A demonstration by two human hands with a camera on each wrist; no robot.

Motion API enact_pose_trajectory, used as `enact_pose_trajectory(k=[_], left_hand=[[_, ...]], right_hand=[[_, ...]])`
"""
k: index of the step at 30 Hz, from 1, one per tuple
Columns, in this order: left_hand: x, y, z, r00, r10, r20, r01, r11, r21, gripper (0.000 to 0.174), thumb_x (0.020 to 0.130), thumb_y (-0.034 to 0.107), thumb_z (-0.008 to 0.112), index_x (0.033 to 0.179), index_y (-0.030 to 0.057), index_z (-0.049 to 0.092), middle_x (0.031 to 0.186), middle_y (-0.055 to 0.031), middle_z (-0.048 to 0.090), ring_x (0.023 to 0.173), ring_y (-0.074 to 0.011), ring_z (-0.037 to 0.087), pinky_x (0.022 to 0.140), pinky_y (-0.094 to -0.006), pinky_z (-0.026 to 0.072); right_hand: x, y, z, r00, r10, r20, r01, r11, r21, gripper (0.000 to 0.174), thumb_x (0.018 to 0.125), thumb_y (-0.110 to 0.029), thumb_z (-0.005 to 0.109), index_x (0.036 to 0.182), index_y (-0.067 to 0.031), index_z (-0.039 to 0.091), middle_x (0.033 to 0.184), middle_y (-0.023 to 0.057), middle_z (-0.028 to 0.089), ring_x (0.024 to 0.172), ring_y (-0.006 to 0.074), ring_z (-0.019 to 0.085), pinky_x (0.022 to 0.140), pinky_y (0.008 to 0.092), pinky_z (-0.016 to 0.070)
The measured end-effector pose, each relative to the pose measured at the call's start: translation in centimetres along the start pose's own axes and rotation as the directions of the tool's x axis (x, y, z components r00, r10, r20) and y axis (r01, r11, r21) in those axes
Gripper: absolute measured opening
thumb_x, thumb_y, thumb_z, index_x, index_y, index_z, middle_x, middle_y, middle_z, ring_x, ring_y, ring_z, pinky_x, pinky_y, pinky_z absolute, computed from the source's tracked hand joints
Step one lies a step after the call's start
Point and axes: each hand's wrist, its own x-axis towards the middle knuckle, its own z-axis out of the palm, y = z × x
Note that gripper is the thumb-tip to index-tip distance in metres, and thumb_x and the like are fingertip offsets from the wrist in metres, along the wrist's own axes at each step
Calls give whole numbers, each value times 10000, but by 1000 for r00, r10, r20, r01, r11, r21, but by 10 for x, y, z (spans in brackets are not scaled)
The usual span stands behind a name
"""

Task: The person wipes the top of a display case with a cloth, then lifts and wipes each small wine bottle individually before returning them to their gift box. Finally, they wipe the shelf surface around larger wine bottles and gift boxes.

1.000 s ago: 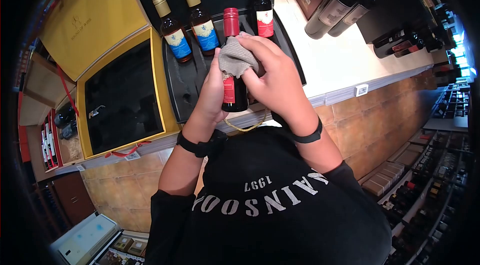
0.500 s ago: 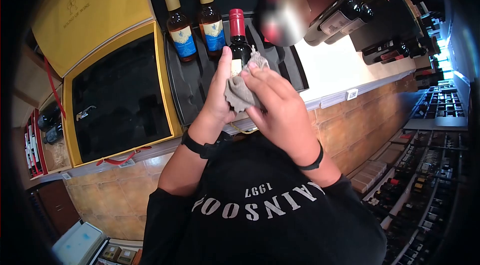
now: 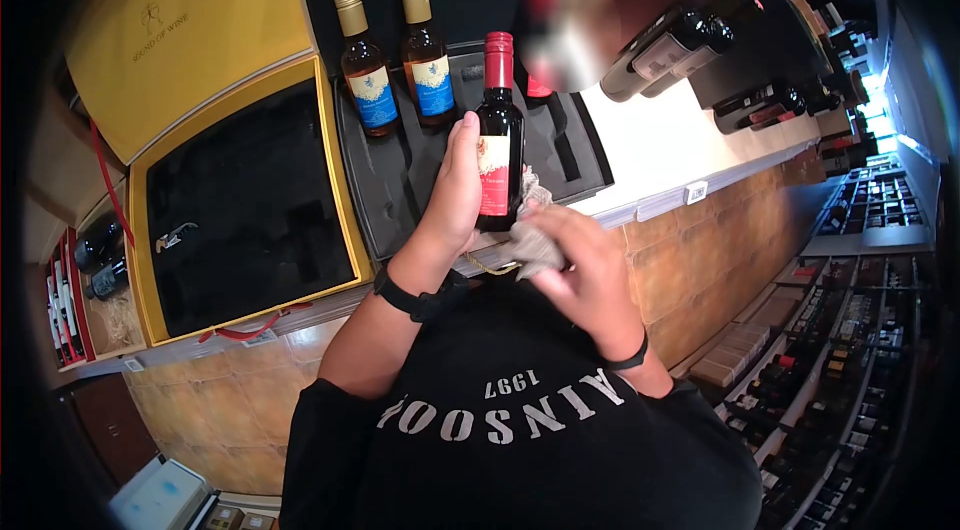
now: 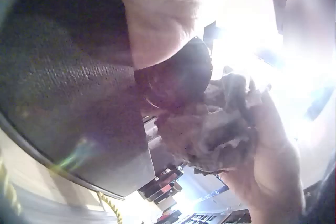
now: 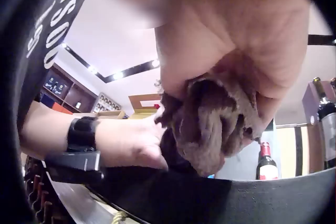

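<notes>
My left hand [image 3: 456,195] grips a small wine bottle [image 3: 497,155] with a red cap and a cream-and-red label, upright above the front of a black tray [image 3: 545,152]. Just right of its base, my right hand [image 3: 592,265] holds a crumpled grey cloth [image 3: 538,248] between thumb and fingers. In the left wrist view the dark bottle base [image 4: 184,79] shows beside the cloth [image 4: 210,134]. The right wrist view has the cloth [image 5: 212,121] bunched under my right palm, partly covering the bottle.
Two gold-capped bottles with blue labels [image 3: 372,95] [image 3: 431,80] stand in the tray, and a red-capped bottle [image 3: 540,85] is partly behind a blur. At left lies an open yellow box [image 3: 350,255] with a black insert. Large wine bottles [image 3: 665,55] stand at right on the counter [image 3: 650,145].
The cloth in my right hand has moved from the bottle's neck and label down to the right of its base. The label now shows. My left hand keeps its grip.
</notes>
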Motion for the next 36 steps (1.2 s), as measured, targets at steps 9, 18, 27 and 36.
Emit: enact_pose_trajectory(k=[9, 18, 27, 36], left_hand=[[1, -4, 7, 971, 210, -117, -221, 971, -89, 428, 1202, 445, 331, 1351, 85, 510, 1244, -145, 696, 1086, -231, 714, 994, -428, 588], [-4, 24, 9, 974, 219, 56, -218, 976, -15, 533, 1161, 466, 429, 1522, 74, 443, 1287, -241, 693, 1227, -354, 709, 1059, -500, 590], [-12, 28, 4, 967, 244, 75, -217, 942, -257, 544, 1119, 548, 438, 1372, 78, 545, 991, -128, 727, 908, -320, 760, 880, -478, 627], [-7, 18, 6, 957, 223, 183, -218, 975, -51, 651, 1156, 562, 229, 1485, 79, 516, 1321, -125, 690, 1076, -270, 738, 953, -446, 624]], right_hand=[[24, 3, 24, 959, 257, -118, -247, 965, 88, 678, 768, -101, 747, 1417, -43, 563, 1301, 254, 661, 1202, 428, 681, 1001, 461, 565], [41, 18, 38, 899, 433, 62, -351, 630, 693, 546, 888, -97, 811, 1395, -47, 615, 1151, 119, 766, 1068, 209, 753, 948, 340, 572], [56, 33, 27, 905, 382, 188, -382, 533, 755, 503, 1169, -385, 425, 1333, 48, 622, 1232, 115, 743, 1142, 163, 703, 1017, 363, 534], [111, 11, 15, 922, 230, -312, -60, 880, 470, 358, 1023, -134, 622, 1345, 18, 580, 1135, 259, 712, 1090, 409, 726, 942, 434, 571]])
